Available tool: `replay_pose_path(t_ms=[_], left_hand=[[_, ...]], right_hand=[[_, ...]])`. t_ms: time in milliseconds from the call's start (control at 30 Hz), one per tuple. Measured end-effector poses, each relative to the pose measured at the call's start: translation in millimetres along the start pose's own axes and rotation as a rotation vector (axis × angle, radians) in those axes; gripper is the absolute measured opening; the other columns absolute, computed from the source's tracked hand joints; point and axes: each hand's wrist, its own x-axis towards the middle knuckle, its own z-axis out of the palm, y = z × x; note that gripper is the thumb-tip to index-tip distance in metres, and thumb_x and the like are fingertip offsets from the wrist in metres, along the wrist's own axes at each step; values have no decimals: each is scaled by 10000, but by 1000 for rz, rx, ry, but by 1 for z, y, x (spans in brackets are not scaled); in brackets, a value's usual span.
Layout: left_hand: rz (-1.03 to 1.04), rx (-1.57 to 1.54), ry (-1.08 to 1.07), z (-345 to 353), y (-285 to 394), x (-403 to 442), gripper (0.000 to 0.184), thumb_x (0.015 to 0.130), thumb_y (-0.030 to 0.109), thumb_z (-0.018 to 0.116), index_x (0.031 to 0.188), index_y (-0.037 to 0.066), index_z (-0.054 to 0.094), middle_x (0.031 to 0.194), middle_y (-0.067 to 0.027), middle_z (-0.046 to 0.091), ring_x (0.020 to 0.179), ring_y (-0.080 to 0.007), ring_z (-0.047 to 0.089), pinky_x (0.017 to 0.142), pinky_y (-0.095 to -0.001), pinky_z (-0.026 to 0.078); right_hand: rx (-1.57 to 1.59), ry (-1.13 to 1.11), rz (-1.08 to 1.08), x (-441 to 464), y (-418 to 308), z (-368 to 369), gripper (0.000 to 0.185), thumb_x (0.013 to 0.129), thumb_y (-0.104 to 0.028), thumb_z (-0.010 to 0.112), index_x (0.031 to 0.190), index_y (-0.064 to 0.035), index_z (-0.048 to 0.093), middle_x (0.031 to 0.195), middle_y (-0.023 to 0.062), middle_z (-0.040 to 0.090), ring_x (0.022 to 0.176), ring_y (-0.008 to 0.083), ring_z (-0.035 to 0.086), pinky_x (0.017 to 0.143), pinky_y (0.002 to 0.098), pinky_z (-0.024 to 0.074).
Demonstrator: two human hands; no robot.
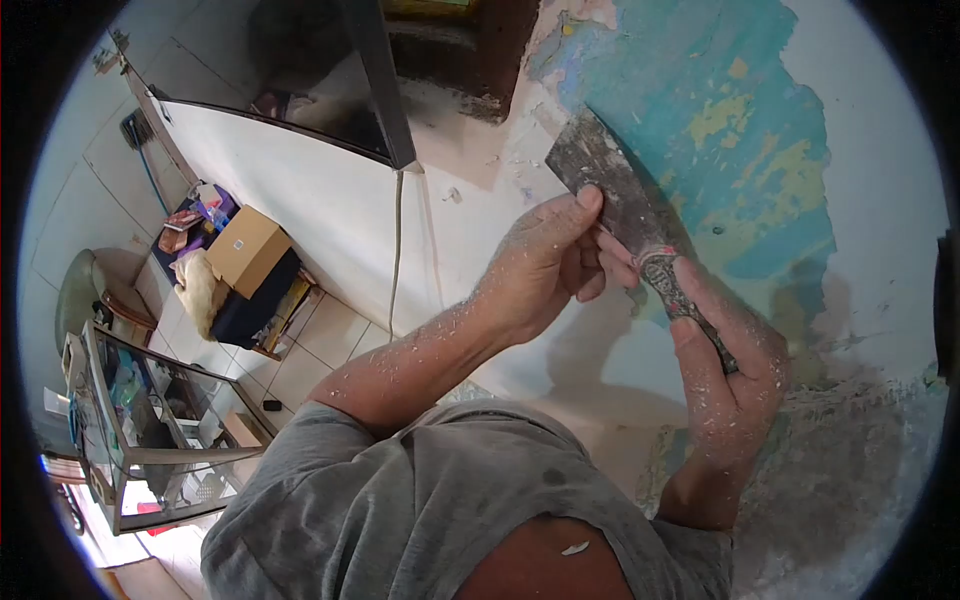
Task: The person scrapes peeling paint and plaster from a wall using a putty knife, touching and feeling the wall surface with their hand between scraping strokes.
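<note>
A putty knife (612,170) with a wide, stained metal blade is held slantwise in front of the wall. My right hand (728,365) is closed around its dark, dirty handle, with the index finger lying along it. My left hand (545,255) pinches the blade, thumb on the near face and fingers partly hidden behind it. White flakes and dust cover both hands and forearms. Behind the knife, the wall (870,150) has a large patch of exposed teal and yellow old paint (745,190) with ragged edges.
A dark flat screen (300,70) is at upper left, with a cable (398,250) hanging below its corner. Farther left, a cardboard box (248,250) rests on a cluttered low table beside a pale, furry-looking thing (198,290). A glass display case (160,400) stands at lower left.
</note>
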Motion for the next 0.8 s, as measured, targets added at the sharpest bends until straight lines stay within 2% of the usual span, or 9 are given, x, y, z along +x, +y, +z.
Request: replay_pose_path(t_ms=[167,200,367,400,500,567,600,767,800], left_hand=[[-86,5,-143,10,-6,-5,402,998,454,475,980,70,597,832,-68,696,740,-167,656,516,-245,383],[-29,5,-62,7,-7,-2,417,1000,471,465,958,70,569,790,-88,693,657,-143,613,513,-240,389],[-28,53,7,6,3,-7,427,1000,481,463,937,65,537,751,-111,694,582,-125,579,504,-236,388],[-57,30,-102,5,-2,-9,420,993,470,478,1029,67,593,837,-75,689,683,-153,632,504,-250,355],[-56,-33,-120,8,-8,-10,439,985,483,484,1046,63,598,840,-76,693,686,-131,619,498,-251,341],[43,-8,32,-8,-5,-1,432,994,484,475,947,66,572,750,-111,690,583,-109,566,511,-234,385],[40,29,-45,-8,1,-1,435,992,490,476,955,69,576,746,-104,688,583,-105,559,507,-231,376],[-30,41,-68,8,-3,-9,449,989,499,475,932,67,584,722,-88,679,559,-102,547,495,-233,372],[-26,7,-83,5,-2,-7,426,988,484,484,996,71,588,817,-82,687,664,-128,593,507,-245,367]], right_hand=[[-102,44,-235,-7,-1,-9,396,771,-11,615,1162,37,660,800,194,674,661,272,666,611,349,506],[-85,39,-253,-9,0,-7,388,781,-16,610,1162,39,658,791,195,670,663,280,667,611,352,507],[-125,12,-176,-12,-8,-3,362,800,-14,594,1152,41,659,784,194,672,672,300,675,615,346,514],[-143,9,-192,-12,-10,-7,356,802,-13,595,1147,39,662,771,187,669,652,297,665,607,345,509],[-136,46,-241,-17,-10,-7,352,800,-5,598,1143,38,665,749,177,663,636,284,660,591,346,503],[-106,29,-168,-11,-3,6,353,799,-8,597,1143,39,665,750,180,663,631,281,657,589,342,502],[-77,15,-123,-6,0,10,354,799,-10,595,1142,41,665,752,183,663,626,277,654,587,338,502],[-32,85,-279,-11,-2,-2,357,798,-11,597,1145,41,665,733,178,652,609,262,641,578,328,494],[24,120,-304,-14,0,-2,358,796,-11,601,1144,47,664,728,178,649,599,256,633,577,326,491]])
